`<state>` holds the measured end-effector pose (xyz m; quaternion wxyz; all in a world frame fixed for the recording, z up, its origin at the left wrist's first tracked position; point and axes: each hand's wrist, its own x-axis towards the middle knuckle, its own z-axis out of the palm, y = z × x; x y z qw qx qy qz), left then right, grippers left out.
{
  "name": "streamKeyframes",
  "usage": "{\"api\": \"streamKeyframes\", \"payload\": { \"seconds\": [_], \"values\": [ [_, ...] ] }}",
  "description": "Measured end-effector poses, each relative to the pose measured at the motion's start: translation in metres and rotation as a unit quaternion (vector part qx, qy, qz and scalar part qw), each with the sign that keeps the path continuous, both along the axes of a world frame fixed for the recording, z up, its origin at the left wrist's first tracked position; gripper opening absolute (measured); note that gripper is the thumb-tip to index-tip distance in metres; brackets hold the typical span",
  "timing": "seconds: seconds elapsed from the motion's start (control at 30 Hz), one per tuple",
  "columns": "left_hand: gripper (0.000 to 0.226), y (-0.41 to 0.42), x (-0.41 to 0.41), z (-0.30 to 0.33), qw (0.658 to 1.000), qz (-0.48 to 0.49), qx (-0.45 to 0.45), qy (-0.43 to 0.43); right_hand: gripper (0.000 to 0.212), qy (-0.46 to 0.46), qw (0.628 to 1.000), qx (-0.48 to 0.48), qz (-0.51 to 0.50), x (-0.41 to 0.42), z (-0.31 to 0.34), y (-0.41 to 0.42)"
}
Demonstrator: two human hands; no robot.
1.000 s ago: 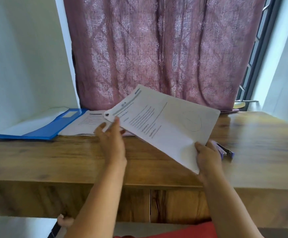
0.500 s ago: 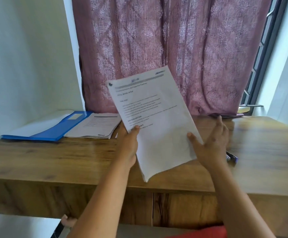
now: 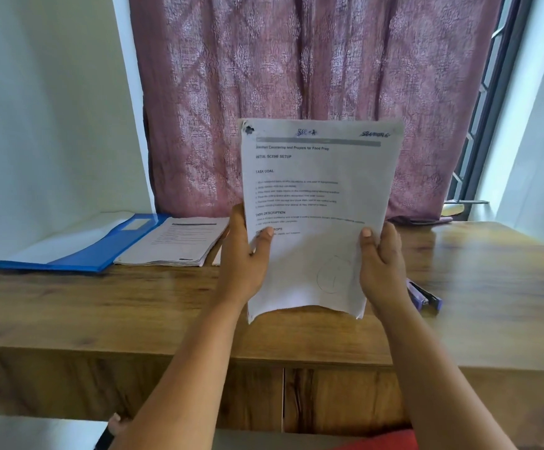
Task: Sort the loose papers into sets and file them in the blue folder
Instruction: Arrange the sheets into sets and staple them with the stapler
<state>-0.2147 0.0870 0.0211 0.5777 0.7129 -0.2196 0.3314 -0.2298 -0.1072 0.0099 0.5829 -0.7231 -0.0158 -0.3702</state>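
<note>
Two hands on one set of papers right now, held upright over the wooden desk so the front page can be read. Left hand pinches the left edge with the thumb across the front, right hand does the same on the right edge. Looks like a handwritten set label up top and what may be a staple in the corner, so I'd guess this bundle is already sorted. Blue folder lies open at the back left with nothing obviously filed in it, and a stack of papers sits just beside it. Purple stapler is on the desk near the right hand. So sorting seems partway done, filing not started as far as I can tell.
</note>
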Motion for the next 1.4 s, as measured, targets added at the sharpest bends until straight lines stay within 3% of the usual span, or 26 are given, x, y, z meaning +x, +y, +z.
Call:
{"api": "streamKeyframes", "payload": {
  "seconds": [0.23,0.47,0.63,0.73,0.83,1.0,1.1,1.27,1.4],
  "values": [
    [0.029,-0.009,0.004,-0.036,0.982,0.129,-0.064,-0.121,0.015,0.026,0.999,-0.006,0.039,-0.001,-0.017,0.004],
    [0.025,-0.008,0.001,-0.044,0.982,0.157,-0.054,-0.089,0.024,-0.031,0.999,-0.039,-0.015,-0.003,-0.020,0.006],
    [0.022,-0.010,0.000,-0.057,0.990,0.143,-0.018,-0.009,0.012,0.070,0.996,-0.061,0.008,-0.007,-0.034,0.006],
    [0.018,-0.011,-0.006,-0.059,0.990,0.136,-0.020,-0.014,0.011,0.061,0.996,-0.069,0.005,-0.011,-0.037,0.007],
    [0.015,-0.011,-0.012,-0.056,0.991,0.130,-0.026,0.004,0.013,0.056,0.995,-0.080,-0.015,-0.013,-0.035,0.007],
    [0.019,-0.001,-0.004,-0.067,0.984,0.107,-0.018,0.140,0.035,0.156,0.979,-0.128,0.011,-0.009,-0.045,-0.001],
    [0.019,0.005,-0.003,-0.063,0.980,0.104,0.010,0.172,0.033,0.169,0.977,-0.130,0.009,-0.006,-0.043,-0.008],
    [0.025,0.013,-0.002,-0.064,0.967,0.098,0.032,0.234,0.036,0.284,0.948,-0.138,0.043,0.004,-0.042,-0.020],
    [0.024,0.015,-0.003,-0.061,0.957,0.068,-0.005,0.282,0.040,0.249,0.956,-0.153,-0.019,0.006,-0.040,-0.020]
  ]
}}
